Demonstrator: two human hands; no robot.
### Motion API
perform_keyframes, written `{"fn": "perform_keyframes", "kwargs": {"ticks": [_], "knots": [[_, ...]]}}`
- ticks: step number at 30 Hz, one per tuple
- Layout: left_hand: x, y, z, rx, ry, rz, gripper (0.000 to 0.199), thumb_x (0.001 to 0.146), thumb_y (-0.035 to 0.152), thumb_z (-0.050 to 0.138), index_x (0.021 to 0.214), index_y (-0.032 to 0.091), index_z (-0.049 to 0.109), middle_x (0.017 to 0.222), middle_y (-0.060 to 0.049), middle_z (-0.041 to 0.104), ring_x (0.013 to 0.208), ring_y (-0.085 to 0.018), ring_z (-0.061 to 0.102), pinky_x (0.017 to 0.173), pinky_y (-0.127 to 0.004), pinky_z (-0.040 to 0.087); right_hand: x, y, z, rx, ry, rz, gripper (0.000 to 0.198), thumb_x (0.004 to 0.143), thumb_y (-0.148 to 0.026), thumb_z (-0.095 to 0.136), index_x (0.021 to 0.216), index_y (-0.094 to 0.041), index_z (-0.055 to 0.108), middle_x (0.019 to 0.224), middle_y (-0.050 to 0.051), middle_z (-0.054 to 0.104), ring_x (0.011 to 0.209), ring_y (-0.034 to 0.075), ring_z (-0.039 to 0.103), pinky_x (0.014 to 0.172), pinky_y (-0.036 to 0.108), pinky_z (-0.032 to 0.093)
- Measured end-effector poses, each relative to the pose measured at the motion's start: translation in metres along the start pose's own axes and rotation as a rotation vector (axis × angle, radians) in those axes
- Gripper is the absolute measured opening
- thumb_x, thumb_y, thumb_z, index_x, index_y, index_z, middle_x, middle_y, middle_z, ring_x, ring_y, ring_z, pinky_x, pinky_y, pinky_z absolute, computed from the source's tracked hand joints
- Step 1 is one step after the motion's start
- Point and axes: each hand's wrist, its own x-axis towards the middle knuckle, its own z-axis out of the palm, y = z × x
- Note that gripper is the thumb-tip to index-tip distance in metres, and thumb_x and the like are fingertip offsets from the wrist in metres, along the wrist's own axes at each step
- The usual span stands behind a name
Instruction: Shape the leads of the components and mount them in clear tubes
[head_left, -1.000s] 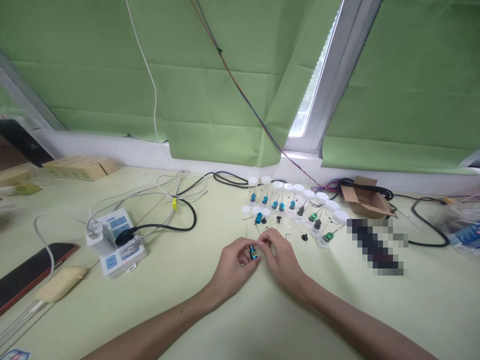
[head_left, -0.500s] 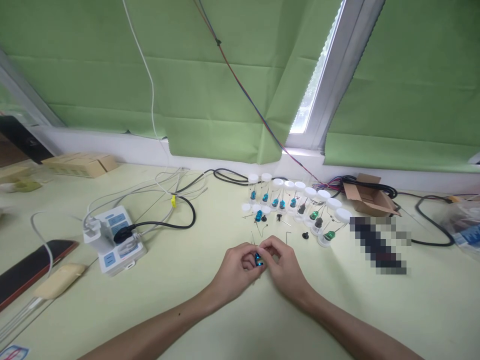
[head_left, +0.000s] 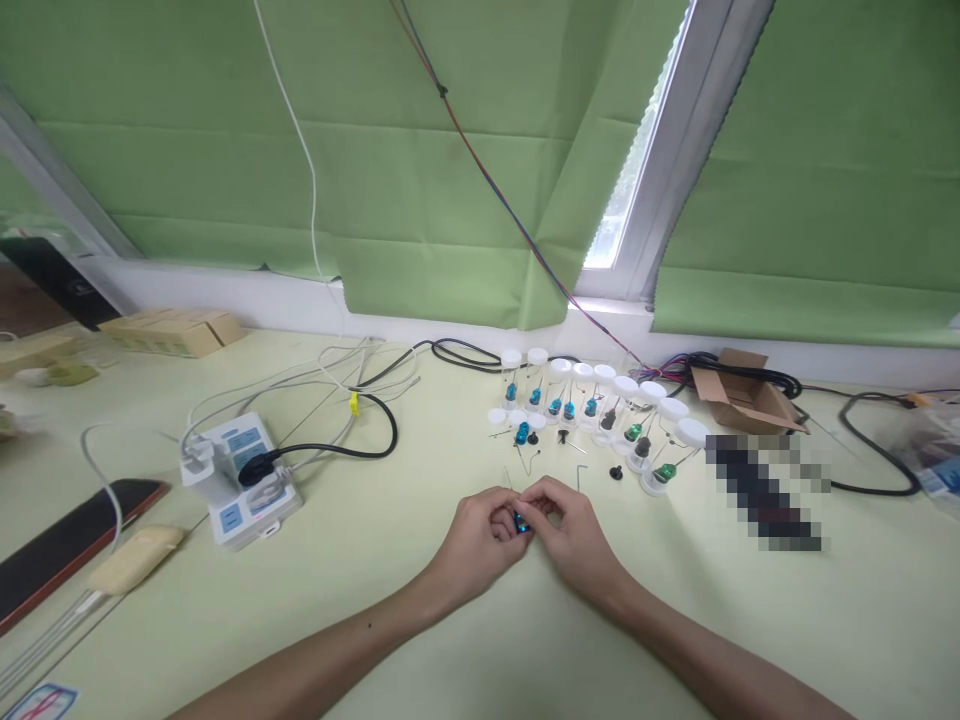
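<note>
Between my fingertips is a small shiny blue metal part (head_left: 523,523), largely covered, so its kind does not show. My left hand (head_left: 478,540) is closed around its left side, fingers curled. From the right, my right hand (head_left: 568,535) pinches at its top with thumb and forefinger. A thin wire (head_left: 508,478) rises just beyond my left fingertips. Farther off lie another blue part (head_left: 522,433), a bent wire (head_left: 532,462), an L-shaped hex key (head_left: 580,478) and a black knob-like piece (head_left: 616,472).
Behind my hands runs a row of clear tubes with white caps (head_left: 625,385), holding blue, green and dark parts. A power strip (head_left: 255,520) with plugs and cables stands at left. An open cardboard box (head_left: 742,400) sits at the back right, near a blurred-out dark object (head_left: 765,495).
The whole view has shifted slightly, so things appear a little farther right. Both hands keep their hold on the blue part, with the right fingertips covering slightly more of it.
</note>
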Motion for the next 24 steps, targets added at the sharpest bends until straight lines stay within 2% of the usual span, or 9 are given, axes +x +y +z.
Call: {"fn": "perform_keyframes", "kwargs": {"ticks": [9,24], "knots": [[0.0021,-0.0035,-0.0021,0.044,-0.036,0.005,0.017,0.075,0.021,0.062,0.089,0.015,0.07,0.063,0.004,0.05,0.057,-0.01,0.045,0.053,-0.021,0.04,0.0025,0.0003,0.0004,0.027,0.003,0.032,0.012,0.087,-0.024,0.061,0.079,-0.019,0.067,0.078,0.002,0.067,0.072,0.017,0.06,0.068,0.028,0.047],[0.001,0.0008,-0.004,0.137,-0.002,0.033,0.013,0.074,0.018,0.061,0.084,0.017,0.07,0.062,0.005,0.048,0.056,-0.01,0.042,0.051,-0.021,0.036,0.0046,0.001,-0.0006,0.031,-0.002,0.018,0.014,0.088,-0.025,0.061,0.078,-0.019,0.069,0.078,0.002,0.067,0.073,0.017,0.06,0.068,0.027,0.046]]}}
